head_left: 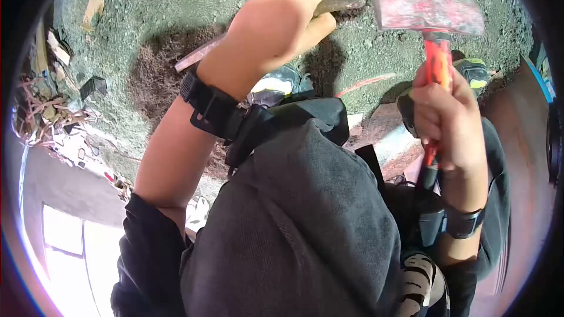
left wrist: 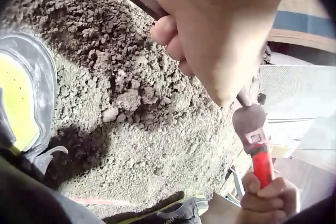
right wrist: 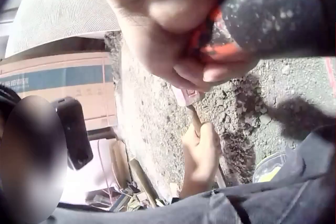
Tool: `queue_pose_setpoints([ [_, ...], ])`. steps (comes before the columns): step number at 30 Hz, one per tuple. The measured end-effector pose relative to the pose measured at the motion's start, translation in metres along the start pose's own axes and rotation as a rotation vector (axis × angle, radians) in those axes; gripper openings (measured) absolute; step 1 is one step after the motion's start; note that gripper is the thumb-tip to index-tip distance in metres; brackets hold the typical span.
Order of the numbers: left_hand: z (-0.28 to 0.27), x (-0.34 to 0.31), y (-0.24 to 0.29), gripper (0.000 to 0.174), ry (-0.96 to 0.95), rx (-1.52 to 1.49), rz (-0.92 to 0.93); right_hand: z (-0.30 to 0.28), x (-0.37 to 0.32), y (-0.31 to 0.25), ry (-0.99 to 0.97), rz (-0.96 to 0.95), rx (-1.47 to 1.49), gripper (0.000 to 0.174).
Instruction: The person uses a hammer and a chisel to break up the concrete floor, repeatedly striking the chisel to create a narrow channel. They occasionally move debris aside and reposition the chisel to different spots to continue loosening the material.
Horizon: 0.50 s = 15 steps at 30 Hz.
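My left hand (head_left: 273,26) (left wrist: 215,29) (right wrist: 200,155) curls round a long metal bar (head_left: 343,3) (right wrist: 195,119), which sticks out on both sides of the fist. The right hand (head_left: 449,114) (left wrist: 270,200) (right wrist: 168,40) grips the red handle (head_left: 437,61) (left wrist: 262,167) of a sledge hammer. Its worn, pink-grey head (head_left: 429,12) (left wrist: 250,124) (right wrist: 186,95) is level with the bar's end in the head view, a narrow gap between them; whether they touch is unclear in the wrist views. The hammer is slightly blurred.
Rough grey soil (head_left: 176,0) (left wrist: 152,150) lies under the hands, with dark loose clods (left wrist: 73,19). Shoes (head_left: 276,85) (left wrist: 23,98) stand close by. Scraps and sticks (head_left: 53,111) are piled at the left. A cardboard box (right wrist: 63,85) shows in the right wrist view.
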<state>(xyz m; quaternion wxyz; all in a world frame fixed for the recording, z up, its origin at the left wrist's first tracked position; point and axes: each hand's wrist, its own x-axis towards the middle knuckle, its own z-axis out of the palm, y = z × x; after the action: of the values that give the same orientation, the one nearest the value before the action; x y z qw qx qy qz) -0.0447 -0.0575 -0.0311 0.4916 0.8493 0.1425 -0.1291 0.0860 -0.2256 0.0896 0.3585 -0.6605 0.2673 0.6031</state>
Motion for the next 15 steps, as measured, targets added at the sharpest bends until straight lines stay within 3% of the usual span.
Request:
queue_pose_setpoints([
  [2, 0.003, 0.000, -0.002, 0.025, 0.070, 0.044, 0.042, -0.011, -0.008, -0.011, 0.290, -0.120, -0.252, 0.006],
  [4, 0.000, 0.000, 0.003, 0.023, -0.056, 0.015, -0.057, -0.033, -0.012, -0.022, 0.381, -0.229, -0.033, 0.008],
  [7, 0.001, -0.001, -0.001, 0.024, -0.037, 0.007, -0.045, -0.070, -0.006, -0.032, 0.176, -0.336, 0.119, 0.010],
  [8, 0.001, -0.001, 0.001, 0.024, -0.053, 0.001, -0.066, -0.055, -0.008, -0.027, 0.287, -0.326, 0.094, 0.008],
  [10, 0.000, 0.000, 0.003, 0.025, -0.076, 0.061, -0.121, -0.003, -0.003, -0.006, 0.383, -0.166, -0.171, 0.004],
  [11, 0.001, 0.001, 0.002, 0.025, -0.104, 0.050, -0.119, 0.009, 0.003, 0.001, 0.202, -0.106, -0.151, 0.005],
  [12, 0.003, 0.002, 0.001, 0.026, -0.133, 0.035, -0.115, 0.014, 0.008, 0.004, 0.025, -0.043, -0.132, 0.007],
  [15, 0.005, 0.002, -0.001, 0.027, -0.133, 0.055, -0.126, -0.018, 0.007, -0.014, 0.076, -0.031, -0.244, 0.005],
])
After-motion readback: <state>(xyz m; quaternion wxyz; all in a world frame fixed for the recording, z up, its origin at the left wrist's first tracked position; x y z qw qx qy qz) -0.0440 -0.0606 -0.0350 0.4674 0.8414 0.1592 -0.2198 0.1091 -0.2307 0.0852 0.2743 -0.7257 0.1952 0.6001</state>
